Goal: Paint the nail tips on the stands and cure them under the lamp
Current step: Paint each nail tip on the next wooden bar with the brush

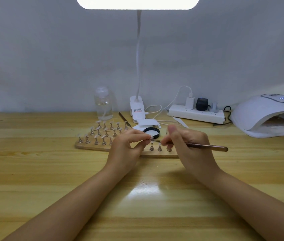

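Head view: likely risk first. Wet polish could smear onto the left fingertips, pinched tight round the small nail tip. Could also slip from so slight a pinch and drop among the stands on the board just beneath. Loaded brush could drip on the table or knock a neighbouring stand, being so close above them. Uncured tip could pick up dust before reaching the curing lamp, well apart at far right.

Left hand raised over the board, thumb and fingers curled, pinching the tip. Right hand beside it, curled round the brush like a pen, bristles touching or nearly touching the tip; cannot tell which. Both forearms reaching in over the table.
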A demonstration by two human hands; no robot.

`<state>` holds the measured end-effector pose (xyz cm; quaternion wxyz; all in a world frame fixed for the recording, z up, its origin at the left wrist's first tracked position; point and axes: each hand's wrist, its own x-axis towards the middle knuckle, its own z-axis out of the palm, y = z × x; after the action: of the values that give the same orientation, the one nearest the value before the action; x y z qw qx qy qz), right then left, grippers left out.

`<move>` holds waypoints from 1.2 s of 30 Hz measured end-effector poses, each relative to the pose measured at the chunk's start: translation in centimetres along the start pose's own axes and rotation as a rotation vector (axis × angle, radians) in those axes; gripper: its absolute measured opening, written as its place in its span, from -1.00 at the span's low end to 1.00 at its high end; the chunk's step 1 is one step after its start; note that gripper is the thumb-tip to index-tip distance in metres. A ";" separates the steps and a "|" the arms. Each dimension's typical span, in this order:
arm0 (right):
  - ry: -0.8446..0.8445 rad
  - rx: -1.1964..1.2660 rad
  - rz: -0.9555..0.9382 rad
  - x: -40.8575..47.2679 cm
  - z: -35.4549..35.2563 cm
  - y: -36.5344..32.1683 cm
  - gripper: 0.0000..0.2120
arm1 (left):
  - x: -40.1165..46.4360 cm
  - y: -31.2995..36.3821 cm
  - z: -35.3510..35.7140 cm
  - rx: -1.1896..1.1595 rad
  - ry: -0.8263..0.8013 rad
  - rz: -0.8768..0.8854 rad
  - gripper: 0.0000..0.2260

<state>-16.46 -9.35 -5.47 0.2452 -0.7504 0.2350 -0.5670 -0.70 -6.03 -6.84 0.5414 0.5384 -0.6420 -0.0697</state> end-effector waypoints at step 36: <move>0.009 0.100 0.114 -0.3 0.0 -0.2 -0.59 | 0.1 0.4 0.0 0.024 0.014 0.004 -0.83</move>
<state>-16.48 -9.01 -5.58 0.3132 -0.7201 0.2498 -0.5666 -0.90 -5.94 -6.54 0.5394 0.5441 -0.6401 -0.0572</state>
